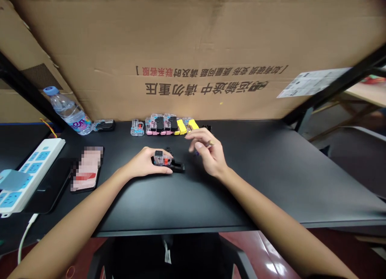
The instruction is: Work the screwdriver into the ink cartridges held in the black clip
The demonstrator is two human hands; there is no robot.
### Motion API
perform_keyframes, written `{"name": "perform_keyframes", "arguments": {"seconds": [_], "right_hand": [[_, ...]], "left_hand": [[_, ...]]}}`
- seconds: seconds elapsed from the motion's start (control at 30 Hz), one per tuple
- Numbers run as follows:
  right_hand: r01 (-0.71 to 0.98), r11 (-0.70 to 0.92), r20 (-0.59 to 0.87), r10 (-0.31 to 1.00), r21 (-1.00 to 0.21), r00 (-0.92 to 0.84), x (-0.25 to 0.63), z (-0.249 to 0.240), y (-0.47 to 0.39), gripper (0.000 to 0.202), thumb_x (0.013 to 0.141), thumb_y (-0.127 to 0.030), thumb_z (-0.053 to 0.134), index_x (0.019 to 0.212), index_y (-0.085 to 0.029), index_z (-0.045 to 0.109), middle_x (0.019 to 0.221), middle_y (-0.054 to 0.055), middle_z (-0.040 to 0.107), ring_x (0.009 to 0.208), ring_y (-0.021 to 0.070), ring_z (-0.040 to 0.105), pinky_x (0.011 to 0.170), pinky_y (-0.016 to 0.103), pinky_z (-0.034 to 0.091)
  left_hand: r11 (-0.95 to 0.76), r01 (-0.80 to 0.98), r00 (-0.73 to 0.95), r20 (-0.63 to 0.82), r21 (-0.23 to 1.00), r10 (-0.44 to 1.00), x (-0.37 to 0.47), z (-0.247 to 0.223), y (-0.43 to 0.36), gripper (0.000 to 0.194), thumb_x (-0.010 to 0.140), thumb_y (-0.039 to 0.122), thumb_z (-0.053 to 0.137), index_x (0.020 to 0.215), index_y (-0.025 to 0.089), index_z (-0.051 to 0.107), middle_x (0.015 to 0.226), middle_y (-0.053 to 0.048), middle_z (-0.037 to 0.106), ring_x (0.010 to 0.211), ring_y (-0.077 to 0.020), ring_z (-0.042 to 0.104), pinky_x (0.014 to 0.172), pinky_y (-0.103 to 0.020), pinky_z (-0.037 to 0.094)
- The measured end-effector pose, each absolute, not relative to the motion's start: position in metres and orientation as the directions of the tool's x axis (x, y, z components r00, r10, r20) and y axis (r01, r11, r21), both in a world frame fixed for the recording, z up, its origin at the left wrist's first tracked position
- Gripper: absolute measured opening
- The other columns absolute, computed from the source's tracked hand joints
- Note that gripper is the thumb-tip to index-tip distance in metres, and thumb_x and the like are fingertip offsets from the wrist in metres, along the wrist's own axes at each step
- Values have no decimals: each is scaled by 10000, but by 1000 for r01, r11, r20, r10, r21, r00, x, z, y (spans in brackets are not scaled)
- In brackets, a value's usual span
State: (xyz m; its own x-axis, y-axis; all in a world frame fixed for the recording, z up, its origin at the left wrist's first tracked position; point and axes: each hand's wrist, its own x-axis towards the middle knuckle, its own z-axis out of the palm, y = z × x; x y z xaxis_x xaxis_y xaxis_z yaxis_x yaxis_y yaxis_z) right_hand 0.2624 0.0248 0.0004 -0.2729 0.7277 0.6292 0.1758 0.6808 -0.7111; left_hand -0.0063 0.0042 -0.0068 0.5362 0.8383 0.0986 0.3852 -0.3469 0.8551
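Note:
My left hand (147, 162) is closed around a small clear plastic case (163, 160) with a black top and a red-orange part inside. A black open frame-like piece (178, 166) sticks out to its right, on or just above the table. Small black bits (169, 150) lie just behind my left fingers. To the right, my right hand (210, 152) hovers over the table with curled fingers. Something small and dark blue shows by its thumb tip, and a yellowish bit shows at the fingers; I cannot make out what it is.
Clear, pink and yellow cases (167, 125) line the table's back, before a cardboard wall (193, 41). At left stand a water bottle (70, 112), a power strip (30, 174), a phone (88, 168) and a black slab (50, 186). A black chair (169, 251) is below the front edge.

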Motion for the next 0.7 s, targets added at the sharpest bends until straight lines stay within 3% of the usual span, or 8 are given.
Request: {"name": "perform_keyframes", "arguments": {"seconds": [0.07,0.13,0.2,0.37,0.7], "right_hand": [[92,586,552,798,-805,-243,264,-1,26,421,1065,-569,523,1058,-221,762,879,48,681,652,176,631,642,351,546],[46,459,438,870,-887,-226,263,-1,25,477,1054,-615,515,958,-208,746,650,-12,569,527,148,532,530,305,460],[6,352,342,913,-936,-224,260,1,23,471,1053,-610,527,901,-205,714,561,-45,488,474,134,488,467,280,388],[-46,287,286,900,-957,-329,253,5,19,408,1030,-578,622,890,-199,673,575,-57,516,477,121,519,496,274,440],[92,365,309,878,-927,-366,257,6,19,535,1076,-635,549,872,-172,721,573,-24,589,450,111,519,481,263,427]], "left_hand": [[-324,386,535,76,864,841,-6,-8,4,507,795,527,918,1145,173,819,999,-52,830,858,-207,753,840,-306,577],[-302,388,531,57,871,845,-6,-9,5,517,790,528,921,1153,173,820,995,-52,830,862,-208,751,837,-306,573],[-294,391,531,47,872,846,-5,-9,5,514,794,525,917,1156,173,821,995,-53,829,865,-209,748,833,-306,572],[-315,396,534,62,863,843,-5,-7,5,508,809,522,907,1168,174,821,966,-51,825,860,-210,749,837,-312,578],[-367,405,525,116,838,843,-4,-8,3,461,817,485,909,1163,190,831,1028,-58,829,858,-208,744,833,-308,580]]}}
